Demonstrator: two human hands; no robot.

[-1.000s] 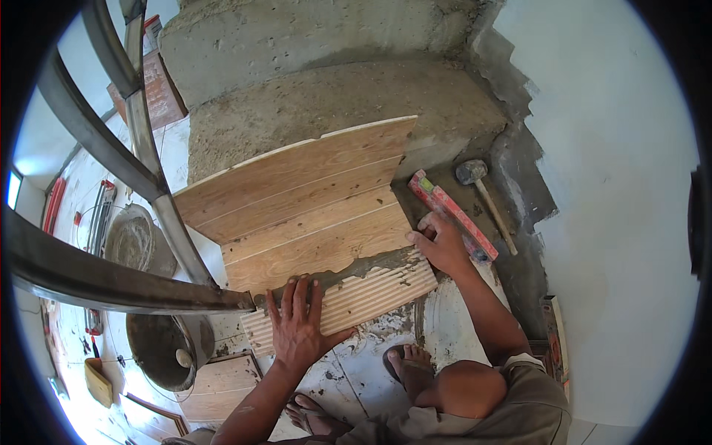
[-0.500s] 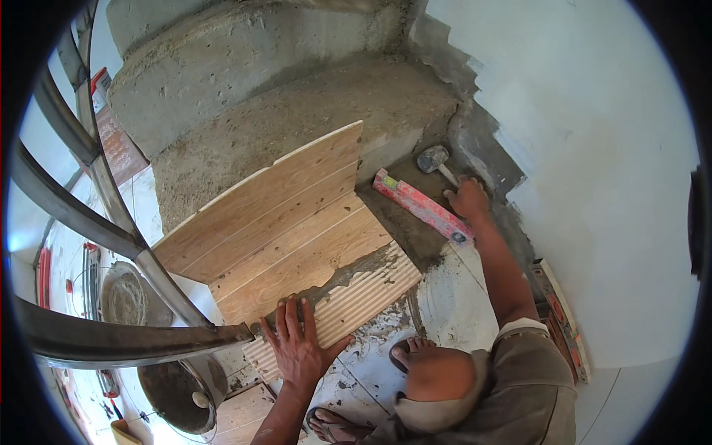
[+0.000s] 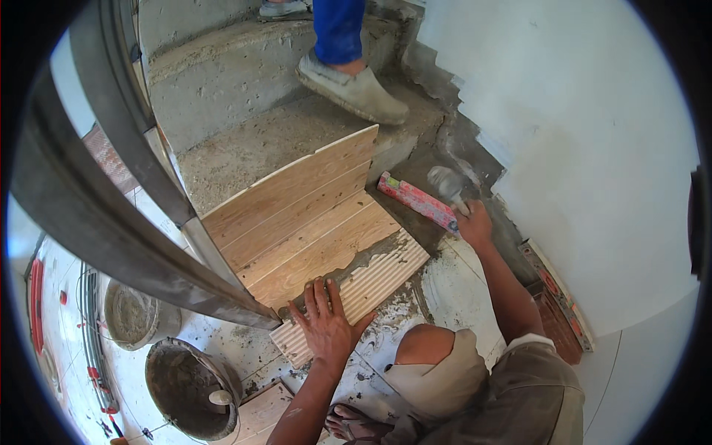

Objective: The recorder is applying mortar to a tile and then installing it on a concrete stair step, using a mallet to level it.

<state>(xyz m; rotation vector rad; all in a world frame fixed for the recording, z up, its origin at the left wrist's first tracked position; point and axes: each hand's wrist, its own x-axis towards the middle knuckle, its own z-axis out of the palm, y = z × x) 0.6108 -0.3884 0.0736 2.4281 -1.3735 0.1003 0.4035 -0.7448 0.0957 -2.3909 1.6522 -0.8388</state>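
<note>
My left hand lies with spread fingers over the ribbed front strip of a wood-look step tile, touching the grey mortar along its seam. A second wood-look tile stands upright behind it, against the concrete step. My right hand grips the handle of a mallet, whose head is motion-blurred above the mortar bed. Beside the mallet, a red, mortar-smeared spirit level lies at the right of the tiles.
Another person's shoe and blue trouser leg are on the concrete stairs. Curved metal railing crosses the left. Two mortar buckets stand on the floor. A long level leans by the right wall.
My right hand has raised the mallet off the mortar bed. Another person's legs have come into view on the stairs. My left hand stays on the tile; the view has shifted.
</note>
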